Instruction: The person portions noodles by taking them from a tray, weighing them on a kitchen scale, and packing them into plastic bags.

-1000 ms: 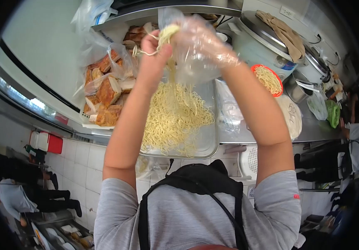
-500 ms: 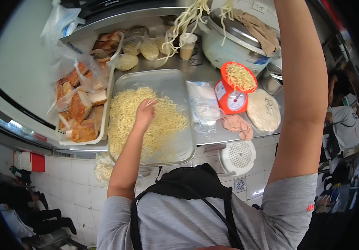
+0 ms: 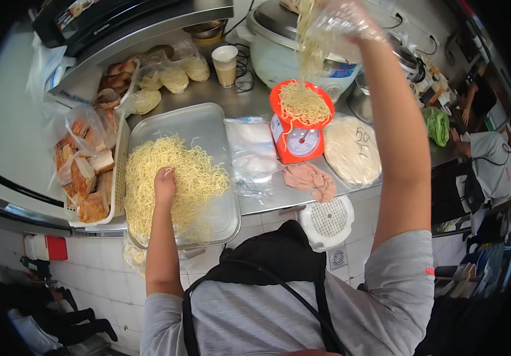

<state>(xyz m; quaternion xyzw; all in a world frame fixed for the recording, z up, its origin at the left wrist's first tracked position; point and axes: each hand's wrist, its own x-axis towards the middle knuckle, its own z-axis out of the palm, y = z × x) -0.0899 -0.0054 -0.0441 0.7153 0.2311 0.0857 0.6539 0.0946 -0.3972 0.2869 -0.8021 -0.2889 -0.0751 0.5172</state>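
Yellow noodles (image 3: 178, 172) lie heaped in a metal tray (image 3: 219, 111). My left hand (image 3: 165, 183) rests at the heap with its fingers pressed together; what they hold, if anything, is hidden. High at the top, my right hand (image 3: 347, 21), in a clear plastic glove, grips a bunch of hanging noodles (image 3: 307, 44). The bunch dangles just above the red pan of a kitchen scale (image 3: 303, 141), where more noodles (image 3: 302, 105) are piled, a few strands over its edge.
Left of the tray stands a white basket (image 3: 119, 172) of browned meat chunks. Behind are bagged noodles (image 3: 174, 79), a cup (image 3: 225, 65) and a large cooker (image 3: 267, 53). Plastic bags (image 3: 252, 148), a pink cloth (image 3: 310, 181) and a round pack (image 3: 353, 148) lie near the scale. People stand far right.
My right hand, now back in view, and its noodles have come down over the scale pan. My left hand has stayed at the noodle heap, a little lower on it. The view has shifted right.
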